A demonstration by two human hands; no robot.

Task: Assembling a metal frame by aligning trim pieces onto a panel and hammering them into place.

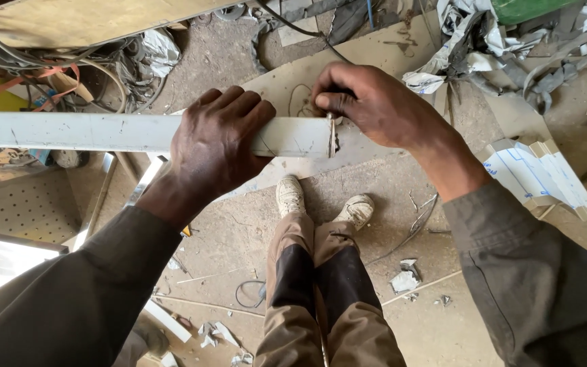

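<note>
A long pale metal bar (69,132) runs from the left edge to the middle of the view, held level above the floor. My left hand (215,146) is clamped over it near its right end. My right hand (368,102) pinches the cut end of the bar (333,136) between thumb and fingers; a small notch shows in that end. What, if anything, sits between those fingertips is too small to tell.
My legs and dusty shoes (292,196) stand below the bar on a dirty concrete floor. Crumpled metal scraps (484,41) lie at the upper right, folded white sheet pieces (541,178) at the right, tangled cables (90,68) at the upper left, a perforated panel (22,211) at the left.
</note>
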